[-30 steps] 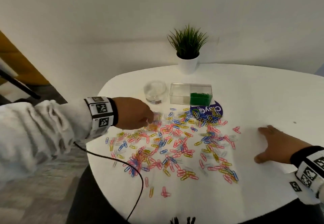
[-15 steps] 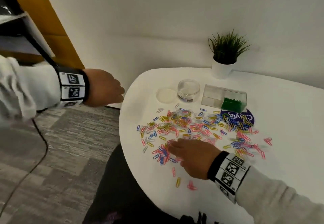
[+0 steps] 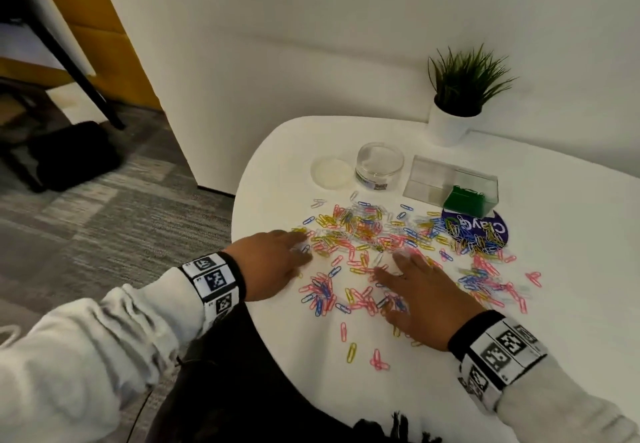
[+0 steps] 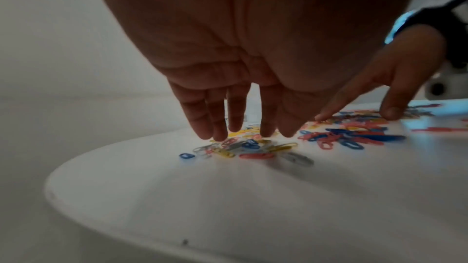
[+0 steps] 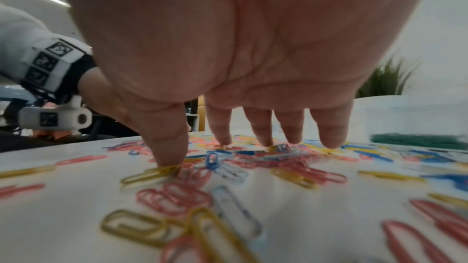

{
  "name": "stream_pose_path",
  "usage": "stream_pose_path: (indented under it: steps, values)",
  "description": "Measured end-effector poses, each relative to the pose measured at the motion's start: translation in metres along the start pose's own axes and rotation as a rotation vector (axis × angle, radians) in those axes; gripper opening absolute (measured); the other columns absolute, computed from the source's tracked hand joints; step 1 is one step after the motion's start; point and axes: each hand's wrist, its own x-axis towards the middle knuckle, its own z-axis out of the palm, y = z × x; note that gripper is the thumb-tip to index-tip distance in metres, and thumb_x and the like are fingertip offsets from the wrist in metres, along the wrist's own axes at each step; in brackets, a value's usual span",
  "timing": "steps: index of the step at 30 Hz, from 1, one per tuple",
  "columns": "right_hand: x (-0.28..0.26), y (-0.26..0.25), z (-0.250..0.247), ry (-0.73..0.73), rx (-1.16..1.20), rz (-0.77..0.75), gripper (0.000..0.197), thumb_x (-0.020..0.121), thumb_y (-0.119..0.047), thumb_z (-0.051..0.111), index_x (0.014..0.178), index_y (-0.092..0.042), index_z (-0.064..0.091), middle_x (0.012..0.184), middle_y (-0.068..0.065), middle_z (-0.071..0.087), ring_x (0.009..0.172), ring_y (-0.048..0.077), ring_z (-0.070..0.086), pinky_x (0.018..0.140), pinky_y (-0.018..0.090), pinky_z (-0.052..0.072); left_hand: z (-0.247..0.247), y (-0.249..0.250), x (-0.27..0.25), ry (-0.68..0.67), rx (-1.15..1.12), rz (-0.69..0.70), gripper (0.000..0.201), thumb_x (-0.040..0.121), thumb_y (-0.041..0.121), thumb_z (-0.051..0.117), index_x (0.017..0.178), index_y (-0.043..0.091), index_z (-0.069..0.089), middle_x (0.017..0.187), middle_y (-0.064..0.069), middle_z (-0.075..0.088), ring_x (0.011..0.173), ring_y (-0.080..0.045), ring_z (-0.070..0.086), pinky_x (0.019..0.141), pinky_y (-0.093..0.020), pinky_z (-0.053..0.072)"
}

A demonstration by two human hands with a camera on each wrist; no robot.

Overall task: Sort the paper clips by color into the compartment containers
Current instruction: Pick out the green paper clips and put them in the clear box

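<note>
from the head view the left hand (image 3: 273, 262) and right hand (image 3: 426, 297) lie flat, fingers straight, on the scattered pink, yellow and blue paper clips (image 3: 367, 238) near the round white table's (image 3: 571, 304) left edge, while both wrist views show straight fingertips (image 4: 217, 133) touching clips.

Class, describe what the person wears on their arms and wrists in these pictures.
Both arms have loose, light grey sleeves. Each wrist carries a black band with white tiles printed with black square codes. A white camera mount hangs under the left wrist. Both the left hand and right hand are bare.
</note>
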Motion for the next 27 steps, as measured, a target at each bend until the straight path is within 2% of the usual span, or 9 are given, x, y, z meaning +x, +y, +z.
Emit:
stream_pose_path:
  steps: [2,4,6,7,10,14,20,24,27]
  values:
    - [0.000,-0.002,0.001,0.079,0.040,0.010,0.063,0.099,-0.052,0.043,0.155,-0.040,0.016,0.165,-0.002,0.004,0.152,0.023,0.000,0.123,0.040,0.010,0.001,-0.003,-0.003,0.126,-0.094,-0.011,0.044,0.097,0.036,0.051,0.142,0.036,0.049,0.153,0.000,0.039,0.133,-0.024,0.045,0.107,-0.040,0.043]
    - [0.003,-0.009,0.002,0.183,0.075,-0.067,0.050,0.100,-0.041,0.048,0.148,-0.034,0.039,0.154,0.000,0.035,0.142,0.024,0.030,0.115,0.036,0.030,0.000,0.001,-0.004,0.222,-0.158,0.045,0.030,0.093,0.031,0.061,0.122,0.033,0.067,0.131,-0.001,0.057,0.113,-0.025,0.059,0.092,-0.040,0.052]
    - [0.008,-0.022,0.000,0.233,0.071,-0.200,0.035,0.099,-0.030,0.052,0.133,-0.030,0.060,0.125,0.000,0.058,0.114,0.024,0.054,0.093,0.038,0.047,0.000,0.009,-0.005,0.273,-0.188,0.123,0.020,0.090,0.031,0.066,0.108,0.033,0.073,0.114,0.000,0.061,0.097,-0.022,0.062,0.080,-0.037,0.054]
    - [0.010,-0.029,-0.001,0.244,0.049,-0.264,0.031,0.098,-0.026,0.052,0.126,-0.030,0.066,0.111,0.001,0.062,0.102,0.025,0.057,0.082,0.038,0.049,0.002,0.014,-0.005,0.286,-0.192,0.158,0.018,0.089,0.031,0.068,0.105,0.034,0.074,0.109,0.001,0.062,0.093,-0.021,0.062,0.076,-0.035,0.054]
    - [0.015,-0.040,0.002,0.210,0.010,-0.323,0.030,0.100,-0.026,0.048,0.123,-0.032,0.067,0.101,0.001,0.060,0.094,0.024,0.056,0.071,0.034,0.044,0.006,0.019,-0.003,0.299,-0.165,0.190,0.016,0.086,0.033,0.071,0.101,0.037,0.075,0.103,0.003,0.061,0.088,-0.020,0.061,0.070,-0.031,0.054]
    - [0.018,-0.032,0.003,0.235,0.032,-0.223,0.030,0.099,-0.036,0.047,0.123,-0.032,0.065,0.107,0.000,0.058,0.100,0.024,0.054,0.077,0.032,0.043,0.005,0.012,-0.003,0.284,-0.202,0.078,0.016,0.087,0.034,0.066,0.099,0.034,0.075,0.104,0.005,0.059,0.090,-0.019,0.059,0.073,-0.036,0.054]
    - [0.023,-0.046,-0.003,0.157,0.026,-0.230,0.031,0.098,-0.045,0.049,0.123,-0.032,0.062,0.113,-0.004,0.055,0.104,0.019,0.054,0.081,0.030,0.043,0.006,0.013,-0.001,0.244,-0.229,0.001,0.011,0.088,0.037,0.064,0.093,0.029,0.071,0.105,0.006,0.055,0.091,-0.016,0.055,0.075,-0.037,0.053]
    - [0.027,-0.056,-0.001,0.091,0.046,-0.256,0.023,0.099,-0.036,0.050,0.114,-0.026,0.065,0.108,-0.001,0.055,0.097,0.021,0.056,0.077,0.033,0.048,0.007,0.013,0.002,0.193,-0.238,-0.019,0.013,0.090,0.037,0.062,0.094,0.029,0.072,0.106,0.007,0.055,0.095,-0.016,0.054,0.080,-0.038,0.052]
    - [0.030,-0.056,-0.001,0.096,0.061,-0.218,0.015,0.098,-0.028,0.050,0.103,-0.021,0.062,0.106,-0.001,0.054,0.088,0.019,0.053,0.074,0.032,0.047,0.010,0.013,0.002,0.220,-0.262,0.000,0.011,0.089,0.031,0.061,0.088,0.026,0.070,0.098,0.006,0.056,0.090,-0.017,0.055,0.076,-0.039,0.052]
